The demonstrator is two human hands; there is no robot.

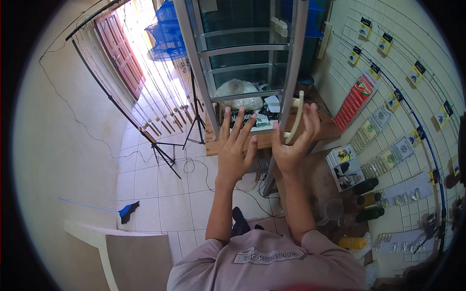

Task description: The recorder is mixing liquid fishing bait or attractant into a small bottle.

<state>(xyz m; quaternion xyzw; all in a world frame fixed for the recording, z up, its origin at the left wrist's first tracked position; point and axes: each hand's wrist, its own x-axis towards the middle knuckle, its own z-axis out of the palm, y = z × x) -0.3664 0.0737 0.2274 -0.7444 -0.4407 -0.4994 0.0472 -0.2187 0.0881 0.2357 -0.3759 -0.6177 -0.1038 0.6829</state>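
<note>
My left hand (233, 149) is raised with its fingers spread and nothing in it, in front of the lower part of an aluminium-framed glass cabinet (242, 48). Beside it my right hand (293, 151) is also raised, thumb and fingers apart. A curved cream handle (299, 118) at the cabinet's right edge shows between that thumb and those fingers; I see no grip on it. On the cabinet's bottom level lie a clear plastic-wrapped bundle (238, 96) and several packets (264, 118). The cabinet stands on a wooden table (214, 147).
Fishing rods (171, 122) hang on a black stand (164, 151) at left. A cable (207, 174) runs over the tiled floor. A broom (127, 211) lies left. At right are a wire grid (400, 145), a white box (344, 171), bottles (369, 214) and a jug (333, 209).
</note>
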